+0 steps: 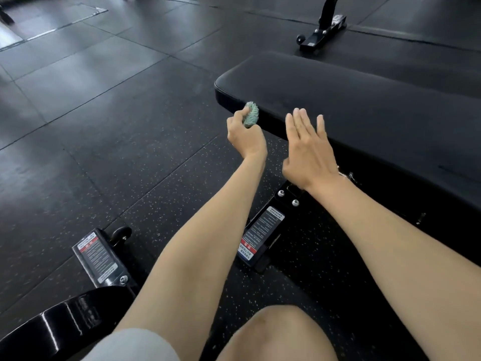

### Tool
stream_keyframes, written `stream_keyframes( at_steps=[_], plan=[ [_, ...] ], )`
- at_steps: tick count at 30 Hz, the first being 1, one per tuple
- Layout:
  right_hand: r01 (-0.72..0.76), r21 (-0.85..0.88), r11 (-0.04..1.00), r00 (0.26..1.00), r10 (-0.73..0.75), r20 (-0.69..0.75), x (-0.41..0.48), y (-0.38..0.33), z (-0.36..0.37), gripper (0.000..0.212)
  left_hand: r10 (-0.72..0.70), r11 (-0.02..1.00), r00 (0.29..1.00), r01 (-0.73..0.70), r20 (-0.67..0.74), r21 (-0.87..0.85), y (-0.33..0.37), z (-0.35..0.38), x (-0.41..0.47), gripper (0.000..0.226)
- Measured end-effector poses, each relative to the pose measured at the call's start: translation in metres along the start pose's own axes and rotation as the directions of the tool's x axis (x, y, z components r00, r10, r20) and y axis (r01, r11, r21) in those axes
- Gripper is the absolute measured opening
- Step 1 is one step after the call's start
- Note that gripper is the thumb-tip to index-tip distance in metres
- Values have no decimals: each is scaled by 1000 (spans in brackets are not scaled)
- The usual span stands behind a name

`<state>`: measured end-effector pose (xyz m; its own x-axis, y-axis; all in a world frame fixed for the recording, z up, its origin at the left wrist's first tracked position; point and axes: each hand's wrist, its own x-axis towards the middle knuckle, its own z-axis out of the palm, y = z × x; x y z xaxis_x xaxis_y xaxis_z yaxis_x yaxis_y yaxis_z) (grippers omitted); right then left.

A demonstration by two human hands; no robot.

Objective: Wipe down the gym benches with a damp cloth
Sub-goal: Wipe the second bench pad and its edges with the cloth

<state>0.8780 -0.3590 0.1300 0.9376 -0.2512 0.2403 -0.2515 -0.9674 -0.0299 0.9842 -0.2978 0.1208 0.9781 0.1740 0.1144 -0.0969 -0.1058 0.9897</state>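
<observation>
At far left, the black rubber floor (104, 126) is tiled and speckled. Lower left, a black frame foot (99, 259) carries a printed label, with a small wheel (120, 233) just beside it.

Your left hand (244, 138) grasps a balled green cloth (252, 114) between curled fingers and thumb. The cloth sits at the near side edge of the bench pad (364, 105), close to its rounded end corner.

Your right hand (308, 149) is released, its fingers straight and together. It lies over the same near edge, just beside the left hand. Contact with the pad cannot be confirmed.

Below the hands, a labelled frame bar (260, 235) runs under the pad. The pad itself extends to the right edge of view. Upper right, a second bench base (324, 32) stands well apart.
</observation>
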Motion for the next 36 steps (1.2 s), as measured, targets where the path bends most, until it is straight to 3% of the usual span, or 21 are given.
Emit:
stream_keyframes(
  at_steps=[3,12,17,22,26,28,31,32,35,36],
  plan=[
    [-75,75,994,997,75,-1,-19,1,-8,75,55,994,991,-65,122,86,3,0,-42,42],
    [-286,70,956,909,293,-296,-121,53,-9,65,33,949,935,-140,353,281,33,7,-124,33],
    [-347,-11,938,895,327,-304,-168,78,-21,67,17,958,937,-115,348,262,46,25,-193,35],
    [-383,-121,916,894,335,-297,-218,107,-32,54,67,976,895,-150,441,156,46,34,-275,41],
    [-419,-189,888,870,333,-363,-262,128,-42,56,33,984,887,-108,461,138,48,37,-309,43],
    [-441,-218,870,865,348,-362,-283,135,-45,64,92,978,851,-176,518,114,45,30,-319,44],
    [-498,-221,839,845,411,-342,-305,141,-49,70,236,947,709,-322,665,8,35,15,-324,41],
    [-525,-217,823,831,441,-338,-310,143,-50,72,245,944,712,-329,658,4,36,14,-320,41],
    [-622,-151,768,761,549,-345,-321,152,-53,78,135,958,903,-224,408,177,43,26,-295,44],
    [-647,-126,752,738,576,-352,-325,155,-55,78,94,966,933,-170,347,194,46,30,-286,44]
  ],
)
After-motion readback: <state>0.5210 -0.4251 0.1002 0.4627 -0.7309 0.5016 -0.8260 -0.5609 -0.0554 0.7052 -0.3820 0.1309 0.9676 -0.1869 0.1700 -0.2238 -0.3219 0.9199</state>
